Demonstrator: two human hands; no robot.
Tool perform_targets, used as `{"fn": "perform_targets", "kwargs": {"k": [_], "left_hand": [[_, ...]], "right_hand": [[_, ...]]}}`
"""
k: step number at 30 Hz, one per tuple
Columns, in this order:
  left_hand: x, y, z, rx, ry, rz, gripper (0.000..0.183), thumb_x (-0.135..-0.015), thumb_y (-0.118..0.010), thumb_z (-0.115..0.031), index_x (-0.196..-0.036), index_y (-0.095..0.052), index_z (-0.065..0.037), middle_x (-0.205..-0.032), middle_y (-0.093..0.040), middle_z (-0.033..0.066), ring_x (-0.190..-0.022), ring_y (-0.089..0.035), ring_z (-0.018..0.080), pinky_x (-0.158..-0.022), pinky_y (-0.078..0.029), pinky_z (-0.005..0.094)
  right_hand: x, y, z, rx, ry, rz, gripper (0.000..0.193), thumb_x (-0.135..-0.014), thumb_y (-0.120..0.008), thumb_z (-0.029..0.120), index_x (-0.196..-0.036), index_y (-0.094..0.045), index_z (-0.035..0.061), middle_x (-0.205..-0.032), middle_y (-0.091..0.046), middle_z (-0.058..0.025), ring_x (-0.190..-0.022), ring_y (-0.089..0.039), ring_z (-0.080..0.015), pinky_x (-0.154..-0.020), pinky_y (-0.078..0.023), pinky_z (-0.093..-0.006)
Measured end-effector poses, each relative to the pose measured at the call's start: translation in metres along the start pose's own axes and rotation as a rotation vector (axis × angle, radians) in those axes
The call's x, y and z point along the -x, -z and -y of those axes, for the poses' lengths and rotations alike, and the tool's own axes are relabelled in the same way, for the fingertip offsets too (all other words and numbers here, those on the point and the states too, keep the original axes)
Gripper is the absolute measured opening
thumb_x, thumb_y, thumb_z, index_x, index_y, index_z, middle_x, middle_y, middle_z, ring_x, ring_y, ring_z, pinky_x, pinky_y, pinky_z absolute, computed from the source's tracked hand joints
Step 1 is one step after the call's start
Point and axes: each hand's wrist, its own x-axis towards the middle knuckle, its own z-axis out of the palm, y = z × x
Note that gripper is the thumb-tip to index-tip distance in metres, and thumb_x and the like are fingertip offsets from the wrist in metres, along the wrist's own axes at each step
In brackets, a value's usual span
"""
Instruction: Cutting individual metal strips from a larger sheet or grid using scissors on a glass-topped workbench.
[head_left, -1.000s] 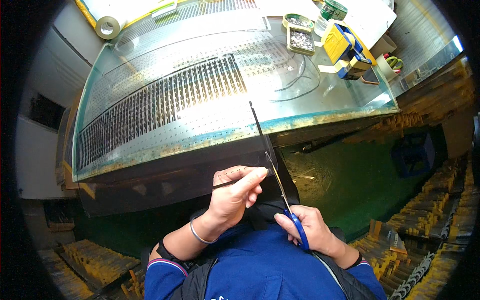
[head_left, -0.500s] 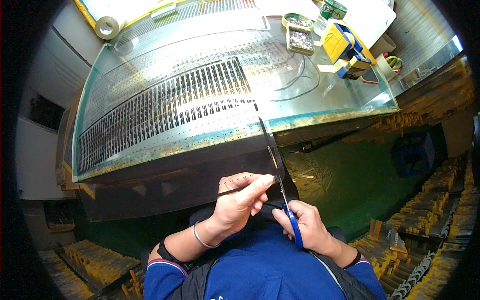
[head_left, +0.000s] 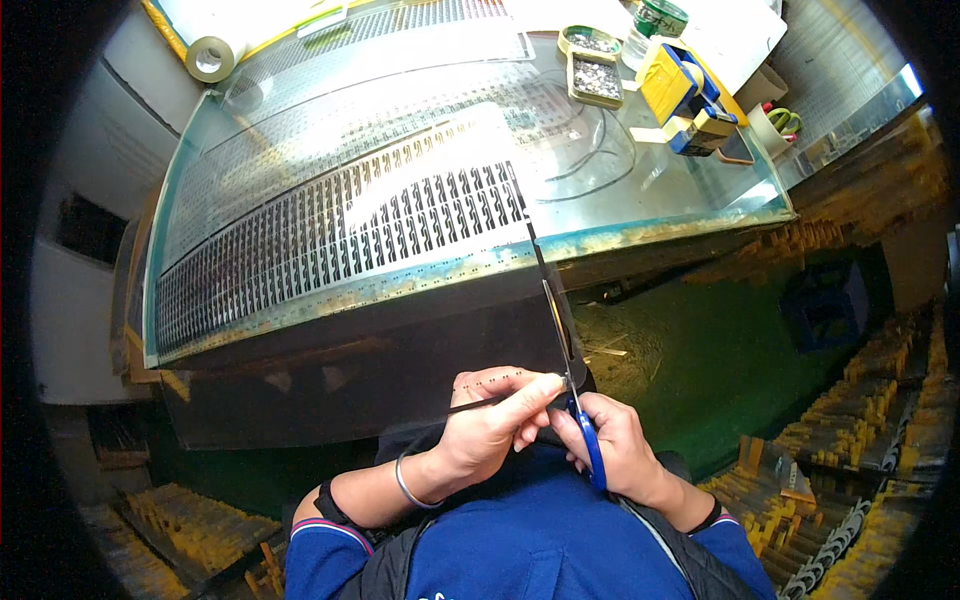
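Note:
A large clear film sheet printed with rows of black marks lies over the glass tabletop, and its near part hangs past the front edge toward me. My left hand pinches the sheet's near right corner between thumb and fingers. My right hand grips scissors with blue handles. The blades point away from me along the sheet's right edge, beside a dark border strip, close to my left fingertips. How far the blades are apart is hard to see.
On the glass table stand a yellow-and-blue tape dispenser, a tin of small pieces, a green-lidded jar and a tape roll. A holder with scissors is at the right. Racks of yellow-edged items fill the lower right.
The film sheet has slid toward me and a little to the right, with my left hand moving along. The scissors have turned more upright, and my hands are closer together.

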Motion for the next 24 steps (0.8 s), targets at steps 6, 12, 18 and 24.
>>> {"fn": "perform_targets", "kwargs": {"k": [6,12,18,24], "left_hand": [[0.002,-0.002,0.0,-0.007,0.029,0.009,0.012,-0.08,-0.061,-0.014,-0.076,-0.061,-0.002,-0.057,-0.054,0.0019,-0.043,-0.045,0.0055,-0.036,-0.033,0.0179],[0.005,-0.003,0.004,-0.025,0.029,0.065,0.015,-0.081,-0.06,-0.015,-0.072,-0.06,-0.003,-0.057,-0.054,0.0019,-0.044,-0.046,0.0056,-0.036,-0.032,0.0184],[0.006,-0.003,0.008,-0.021,0.041,0.11,0.015,-0.082,-0.06,-0.016,-0.079,-0.064,-0.001,-0.059,-0.056,0.0016,-0.047,-0.049,0.0041,-0.039,-0.036,0.016],[0.007,-0.008,0.008,-0.025,0.051,0.107,0.015,-0.082,-0.059,-0.015,-0.074,-0.061,-0.002,-0.058,-0.054,0.0031,-0.045,-0.046,0.0063,-0.038,-0.033,0.0183]], "right_hand": [[0.002,0.004,0.016,-0.069,-0.181,0.043,0.033,-0.081,-0.058,0.021,-0.058,-0.047,0.0001,-0.051,-0.048,-0.0086,-0.045,-0.048,-0.0153,-0.043,-0.037,-0.0303],[0.0,0.004,0.007,-0.102,-0.108,0.02,0.031,-0.08,-0.058,0.019,-0.061,-0.046,-0.0015,-0.057,-0.048,-0.0116,-0.051,-0.047,-0.0166,-0.047,-0.038,-0.0308],[-0.003,0.0,-0.008,-0.132,-0.049,-0.009,0.026,-0.076,-0.059,0.016,-0.063,-0.044,-0.0014,-0.059,-0.045,-0.015,-0.055,-0.046,-0.0219,-0.051,-0.038,-0.0341],[-0.002,-0.001,-0.01,-0.087,-0.068,-0.005,0.021,-0.075,-0.058,0.014,-0.066,-0.047,-0.0013,-0.062,-0.049,-0.017,-0.058,-0.05,-0.0278,-0.053,-0.04,-0.0356]]}}
